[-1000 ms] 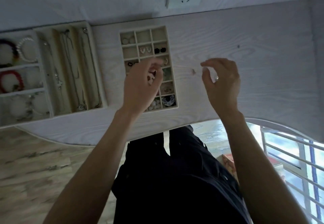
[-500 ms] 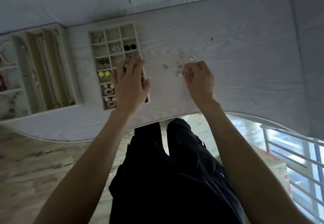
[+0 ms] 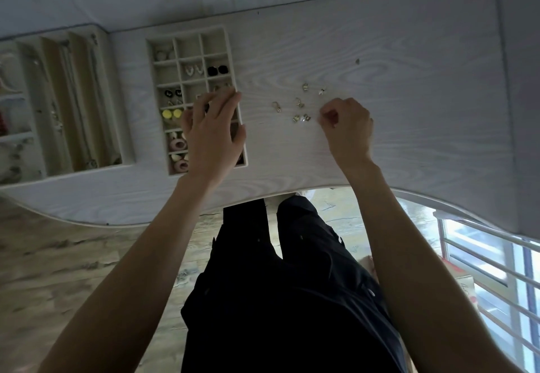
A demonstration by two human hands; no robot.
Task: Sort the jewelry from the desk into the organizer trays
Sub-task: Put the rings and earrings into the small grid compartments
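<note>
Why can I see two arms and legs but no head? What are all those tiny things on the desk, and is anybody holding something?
The camera sits on the person's head and looks down, so you see only their arms and legs. On the pale desk lie small loose earrings. The grid tray already holds pairs, like the yellow ones. The long tray beside it holds chains. The left hand rests open over the grid tray. The right hand has its fingers curled by the earrings; whether it pinches one is too small to tell.
</note>
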